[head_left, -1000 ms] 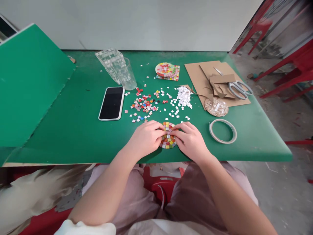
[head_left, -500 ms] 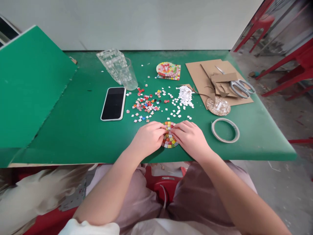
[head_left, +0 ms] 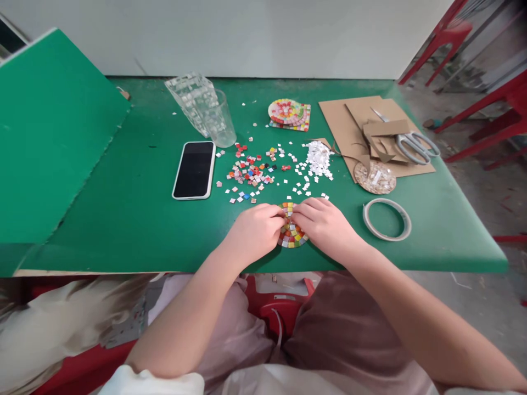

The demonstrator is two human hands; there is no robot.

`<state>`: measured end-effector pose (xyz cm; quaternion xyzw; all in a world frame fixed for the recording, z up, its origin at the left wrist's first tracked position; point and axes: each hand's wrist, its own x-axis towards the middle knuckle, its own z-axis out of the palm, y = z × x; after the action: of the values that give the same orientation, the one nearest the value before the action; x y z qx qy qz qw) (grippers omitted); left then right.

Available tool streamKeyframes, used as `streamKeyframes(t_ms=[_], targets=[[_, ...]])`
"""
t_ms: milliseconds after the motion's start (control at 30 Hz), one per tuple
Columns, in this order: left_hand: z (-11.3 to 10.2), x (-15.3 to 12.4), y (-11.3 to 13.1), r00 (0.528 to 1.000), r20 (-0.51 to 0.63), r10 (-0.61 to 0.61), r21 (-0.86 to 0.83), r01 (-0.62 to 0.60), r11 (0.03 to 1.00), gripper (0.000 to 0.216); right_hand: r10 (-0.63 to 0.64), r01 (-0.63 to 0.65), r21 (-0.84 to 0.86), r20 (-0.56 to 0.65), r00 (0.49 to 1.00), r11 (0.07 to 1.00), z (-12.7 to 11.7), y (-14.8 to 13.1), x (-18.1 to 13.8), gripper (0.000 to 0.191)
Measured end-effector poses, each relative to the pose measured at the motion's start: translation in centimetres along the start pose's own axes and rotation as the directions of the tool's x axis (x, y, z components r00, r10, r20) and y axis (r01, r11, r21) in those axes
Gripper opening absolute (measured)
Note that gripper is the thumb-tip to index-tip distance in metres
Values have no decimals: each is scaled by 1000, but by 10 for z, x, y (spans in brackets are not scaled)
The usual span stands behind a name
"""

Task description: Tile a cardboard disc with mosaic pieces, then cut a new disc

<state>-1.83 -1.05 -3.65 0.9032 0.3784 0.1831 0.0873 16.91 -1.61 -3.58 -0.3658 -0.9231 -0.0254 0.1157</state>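
A small round mosaic disc [head_left: 292, 235], covered in coloured square tiles, lies near the front edge of the green table [head_left: 123, 219]. My left hand [head_left: 255, 229] rests on its left side and my right hand [head_left: 327, 222] on its right side. On both hands the fingers are curled, and their tips meet over the middle of the disc, pressing on the tiles. The hands cover parts of the disc. Just beyond them lies a scatter of loose coloured tiles [head_left: 251, 171] and a heap of white paper squares [head_left: 318, 159].
A phone [head_left: 194, 169] lies face up at the left, with a clear plastic cup and tile sheet [head_left: 206, 112] behind it. A finished mosaic disc [head_left: 290, 113] sits at the back. Cardboard pieces [head_left: 362, 123], scissors [head_left: 414, 144], a cork disc [head_left: 375, 177] and a tape ring [head_left: 387, 219] lie right. Red chairs stand beyond.
Both hands stay on the small mosaic disc with only slight finger shifts. The view has shifted a little, so the scene sits slightly further right.
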Motion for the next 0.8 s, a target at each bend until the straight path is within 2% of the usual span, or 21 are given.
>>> streamKeyframes(t_ms=[133,233,333,433,600,800], targets=[[0,0,2,1000,-3,8,14,-8,1000,27,-23,22,-19,-45,999,1000,7,3,-2,23],[0,0,1,1000,1,-1,-1,1,1000,27,-4,7,38,-96,995,999,8,6,-6,22],[-3,-4,-4,999,-23,-47,-86,45,995,30,117,-87,169,-177,977,982,3,8,-12,23],[-3,-12,-6,995,-69,-78,-149,67,987,35,265,-199,260,-249,932,945,-4,4,-19,28],[8,-26,5,992,-122,-28,-93,17,996,36,261,-223,173,-237,936,959,2,-16,-24,28],[22,-29,17,987,-157,-45,-51,37,998,33,239,-232,58,-269,933,971,17,-28,-25,26]])
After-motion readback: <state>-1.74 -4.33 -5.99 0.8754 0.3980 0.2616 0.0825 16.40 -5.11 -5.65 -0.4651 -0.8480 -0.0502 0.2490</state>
